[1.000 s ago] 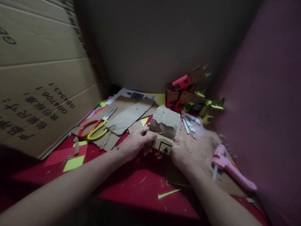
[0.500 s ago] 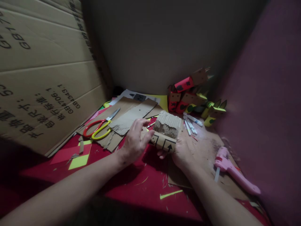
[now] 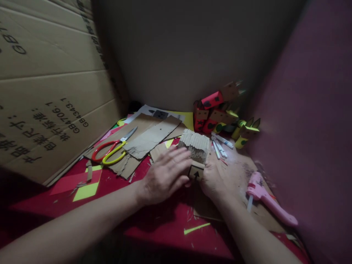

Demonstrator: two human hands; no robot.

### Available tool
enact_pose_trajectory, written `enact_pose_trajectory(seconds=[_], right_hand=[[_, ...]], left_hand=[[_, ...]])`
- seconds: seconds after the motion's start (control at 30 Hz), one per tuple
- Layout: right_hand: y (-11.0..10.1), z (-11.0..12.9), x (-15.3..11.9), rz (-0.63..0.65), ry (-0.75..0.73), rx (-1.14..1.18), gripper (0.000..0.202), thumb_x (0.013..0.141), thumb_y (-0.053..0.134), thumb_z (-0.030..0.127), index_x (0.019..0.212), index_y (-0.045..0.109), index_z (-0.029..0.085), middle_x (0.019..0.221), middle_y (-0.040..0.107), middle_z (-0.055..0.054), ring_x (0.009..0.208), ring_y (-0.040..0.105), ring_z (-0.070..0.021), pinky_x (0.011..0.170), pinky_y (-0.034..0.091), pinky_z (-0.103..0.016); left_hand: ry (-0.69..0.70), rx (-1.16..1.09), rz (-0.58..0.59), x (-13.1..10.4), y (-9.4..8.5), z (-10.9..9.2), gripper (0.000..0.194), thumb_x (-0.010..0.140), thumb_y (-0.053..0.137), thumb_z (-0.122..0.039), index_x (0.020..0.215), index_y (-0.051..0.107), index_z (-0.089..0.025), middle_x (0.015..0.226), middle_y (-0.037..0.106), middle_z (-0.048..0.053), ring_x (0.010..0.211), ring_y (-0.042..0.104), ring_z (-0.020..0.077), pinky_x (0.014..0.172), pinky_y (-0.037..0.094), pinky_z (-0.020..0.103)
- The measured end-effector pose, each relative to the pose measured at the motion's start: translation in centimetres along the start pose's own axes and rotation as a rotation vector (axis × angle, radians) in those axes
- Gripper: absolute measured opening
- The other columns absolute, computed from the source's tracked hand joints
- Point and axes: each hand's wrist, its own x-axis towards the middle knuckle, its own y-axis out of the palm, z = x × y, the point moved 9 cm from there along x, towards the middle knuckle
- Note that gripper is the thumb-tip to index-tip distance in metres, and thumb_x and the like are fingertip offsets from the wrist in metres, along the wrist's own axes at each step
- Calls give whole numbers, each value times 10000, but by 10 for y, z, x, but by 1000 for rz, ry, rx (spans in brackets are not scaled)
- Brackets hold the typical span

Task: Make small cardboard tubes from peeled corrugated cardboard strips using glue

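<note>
Between my 2 hands is the printed cardboard piece (image 3: pixel 196 173), its black arrow pointing away from me. My right hand (image 3: pixel 213 180) is closed around its right end, fingers curled under it; I read that as the grip that steadies the work. My left hand (image 3: pixel 164 175) is open and flat, fingers outstretched and nearly together, slanting over the left part of the piece — perhaps so the palm side can press or smooth it, though I can't see whether it bears down. Just beyond the fingertips, a ridged corrugated cardboard block (image 3: pixel 194 142) shows its ragged near edge; whether it is joined to the printed piece, I can't tell.

Beyond my left hand, the scissors (image 3: pixel 124 140), with 1 red and 1 yellow handle, lie on flat cardboard offcuts (image 3: pixel 152 136), blades pointing away. Past my right hand are loose white markers (image 3: pixel 216 149) and, farther off, small paper-covered cardboard figures (image 3: pixel 211 100). The pink glue gun (image 3: pixel 256 186) lies to the right of that hand, on its side — probably parked there within easy reach. Nearer me than both hands, a yellow paper strip (image 3: pixel 197 228) rests on the red counter (image 3: pixel 165 222).
</note>
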Motion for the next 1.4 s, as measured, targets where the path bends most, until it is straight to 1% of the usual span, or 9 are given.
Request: enact_pose_trajectory(seconds=[0.1,0.17,0.27,0.4,0.73,0.9,1.1,1.23,1.4], right_hand=[[-6,11,-8,-50,45,42,184,702,623,267,862,690,202,439,598,-9,448,606,-195,386,492,-275],[-7,16,-13,-53,55,39,154,698,621,230,830,699,208,416,584,-1,431,600,-176,387,489,-253],[1,1,-13,43,93,50,167,687,613,204,826,706,202,470,630,-14,447,617,-172,395,495,-245],[8,-36,-5,111,84,47,198,670,564,191,802,709,164,471,636,1,380,584,-130,376,487,-223],[12,-34,-8,168,98,18,167,655,582,175,760,708,144,489,642,9,424,605,-131,392,482,-206],[9,-27,-9,165,-74,-171,286,686,475,72,795,710,192,603,679,19,550,636,-143,458,494,-212],[0,-5,-12,55,-303,-343,474,626,484,-5,1030,619,204,910,695,-22,864,632,-190,752,513,-291],[-2,-4,-11,39,-294,-361,504,608,473,-28,1045,583,199,874,685,-26,804,623,-176,756,509,-300],[-3,-11,-9,39,-209,-241,285,639,541,40,862,629,194,769,676,-3,683,612,-152,620,519,-257]], left_hand=[[-491,-225,-248,-7,-28,49,306,860,491,-332,1121,519,-175,1120,596,100,1061,536,241,935,407,409],[-719,-528,-185,-13,-14,67,313,842,515,-378,1069,528,-164,1022,612,78,934,580,216,821,463,352],[-820,-986,22,-13,19,61,292,812,557,-381,992,574,-151,881,648,54,796,616,191,717,488,307],[-926,-1195,87,-21,37,57,227,731,663,-294,886,634,-130,764,678,50,659,638,180,632,503,295],[-831,-1276,175,-15,35,43,257,675,703,-166,928,672,-128,791,702,58,676,650,190,639,522,305],[-858,-1324,86,-17,36,54,466,561,748,-77,1012,650,-144,948,699,70,822,640,213,715,515,310],[-916,-1410,49,-18,43,58,479,537,709,-24,998,653,-143,977,700,71,915,630,224,859,474,348],[-943,-1402,44,-19,44,60,466,527,704,-28,978,660,-137,968,703,81,901,637,238,819,490,350],[-917,-1400,61,-19,44,59,406,527,702,-24,920,681,-123,905,716,77,866,647,231,810,492,332]])
